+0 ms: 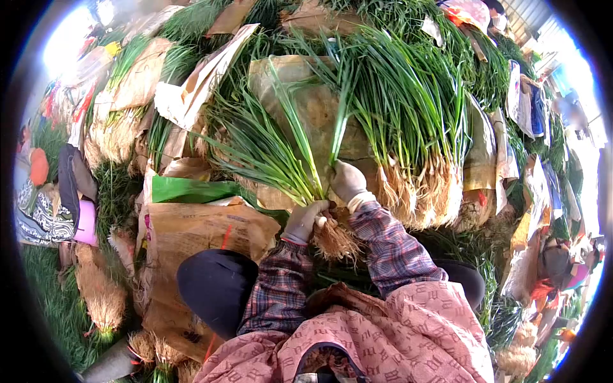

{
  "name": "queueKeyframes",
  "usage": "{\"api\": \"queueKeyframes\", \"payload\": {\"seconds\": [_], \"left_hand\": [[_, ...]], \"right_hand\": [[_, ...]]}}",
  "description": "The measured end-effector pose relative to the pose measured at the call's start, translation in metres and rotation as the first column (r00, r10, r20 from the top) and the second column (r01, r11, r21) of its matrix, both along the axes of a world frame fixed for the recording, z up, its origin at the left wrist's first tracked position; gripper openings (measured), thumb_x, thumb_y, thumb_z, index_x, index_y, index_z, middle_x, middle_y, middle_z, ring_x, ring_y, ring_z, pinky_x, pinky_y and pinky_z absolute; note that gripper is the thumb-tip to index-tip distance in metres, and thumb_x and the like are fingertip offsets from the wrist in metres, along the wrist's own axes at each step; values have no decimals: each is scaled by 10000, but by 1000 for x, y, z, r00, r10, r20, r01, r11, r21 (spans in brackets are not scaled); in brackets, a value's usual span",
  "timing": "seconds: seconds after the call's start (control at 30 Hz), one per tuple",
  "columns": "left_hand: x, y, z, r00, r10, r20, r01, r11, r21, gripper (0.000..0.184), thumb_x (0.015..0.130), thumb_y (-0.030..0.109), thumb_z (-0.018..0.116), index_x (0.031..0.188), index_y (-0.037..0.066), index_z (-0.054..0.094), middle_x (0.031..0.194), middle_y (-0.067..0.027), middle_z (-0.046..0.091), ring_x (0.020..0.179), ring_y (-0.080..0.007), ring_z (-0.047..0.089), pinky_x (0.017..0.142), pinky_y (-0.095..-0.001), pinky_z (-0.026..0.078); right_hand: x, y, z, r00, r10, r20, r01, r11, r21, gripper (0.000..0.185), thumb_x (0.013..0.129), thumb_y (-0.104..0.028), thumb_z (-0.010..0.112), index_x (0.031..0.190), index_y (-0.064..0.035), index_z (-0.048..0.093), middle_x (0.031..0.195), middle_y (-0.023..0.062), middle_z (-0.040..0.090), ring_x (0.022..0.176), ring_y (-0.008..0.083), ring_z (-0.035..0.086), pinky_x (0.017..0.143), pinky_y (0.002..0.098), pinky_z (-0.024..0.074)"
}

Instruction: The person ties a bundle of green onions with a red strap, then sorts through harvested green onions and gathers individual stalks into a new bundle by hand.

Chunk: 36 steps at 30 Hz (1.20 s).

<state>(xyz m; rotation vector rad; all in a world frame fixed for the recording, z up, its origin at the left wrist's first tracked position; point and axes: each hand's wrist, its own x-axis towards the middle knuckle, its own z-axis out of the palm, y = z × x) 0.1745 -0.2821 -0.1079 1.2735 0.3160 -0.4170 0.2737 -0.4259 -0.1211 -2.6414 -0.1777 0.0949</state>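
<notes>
In its pale glove, my left hand (307,221) is wrapped round the lower stems of a bunch of green onions (268,153), with the pale roots (335,239) hanging below the fist. Just to its right and a little higher, my gloved right hand (348,180) is closed on the base of a separate green stalk (341,127) with leaves pointing up. Beside my right hand, a row of green onions (408,102) lies with leaves up and roots toward me on a tan sheet (313,108).
A brown paper sack (185,255) lies at left by my knee (217,290). Wrapped bundles (121,124) stand at upper left, and root bundles (99,287) lie below them. Another person's patterned clothing (38,217) shows at far left. More greens and wrappings (530,217) fill the right side.
</notes>
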Motion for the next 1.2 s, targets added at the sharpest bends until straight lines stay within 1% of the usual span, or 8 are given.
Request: {"api": "queueKeyframes", "payload": {"seconds": [0.17, 0.37, 0.43, 0.5, 0.57, 0.77, 1.03, 1.2], "left_hand": [[1, 4, -19, 1000, 9, -2, -9, 870, -494, 212, 818, 225, 593, 905, 32, 586, 808, -71, 595, 705, -185, 602, 619, -305, 508], [1, -3, -2, 910, 176, 376, 344, 187, -920, 94, 834, 159, 568, 899, 92, 578, 716, 16, 416, 611, -152, 439, 644, -364, 416], [2, 1, 1, 917, 180, 356, 334, 143, -932, 174, 840, 150, 565, 1000, 86, 593, 767, 0, 443, 652, -152, 456, 640, -358, 404], [1, -1, 5, 932, 199, 304, 277, 153, -949, 226, 844, 151, 564, 1059, 84, 579, 806, -9, 461, 671, -156, 468, 648, -363, 407], [1, -5, 8, 940, 208, 270, 244, 146, -959, 263, 848, 149, 561, 1101, 80, 563, 830, -15, 475, 686, -159, 476, 654, -366, 408], [5, -10, 2, 917, 207, 342, 329, 94, -939, 317, 890, 155, 515, 1198, 85, 488, 1066, -91, 579, 791, -199, 579, 768, -406, 450], [13, 4, -19, 942, 113, 316, 289, 206, -935, 608, 879, 192, 545, 1411, 145, 256, 831, -13, 528, 666, -162, 519, 734, -401, 446], [12, -2, -20, 958, 95, 272, 214, 398, -892, 353, 800, 182, 610, 1118, 39, 554, 913, -46, 593, 836, -210, 597, 699, -367, 533]], "right_hand": [[0, 1, -7, 970, -228, 87, 190, 929, 318, 346, 865, -363, 498, 755, -83, 668, 708, 186, 626, 735, 331, 635, 634, 417, 488], [-20, -42, 49, 726, -287, -626, 661, 36, 750, 268, 927, -272, 444, 1048, -98, 607, 1049, 103, 590, 926, 182, 557, 760, 345, 461], [-26, -80, 1, 771, -161, -616, 620, 405, 671, 278, 914, -274, 473, 1071, -82, 600, 1088, 101, 584, 977, 184, 547, 808, 355, 447], [-55, -112, -40, 782, 168, -600, -222, 975, -17, 297, 902, -275, 501, 1093, -67, 593, 1127, 99, 579, 1029, 186, 536, 857, 366, 433], [-90, -105, -12, 519, 258, -815, -744, 605, -283, 324, 890, -277, 529, 1116, -52, 587, 1166, 97, 573, 1081, 189, 526, 905, 376, 418], [-21, -38, 117, 999, 39, 34, -49, 920, 389, 320, 918, -337, 503, 949, -34, 599, 704, 88, 598, 622, 143, 567, 591, 307, 485], [16, -49, 74, 973, -183, 138, 229, 726, -649, 330, 821, -170, 586, 1113, -74, 466, 1015, 151, 540, 803, 213, 565, 721, 360, 457], [-1, -57, 82, 978, -165, 124, 196, 935, -296, 204, 825, -150, 555, 984, -30, 513, 786, 122, 588, 704, 215, 611, 605, 384, 482]]}}
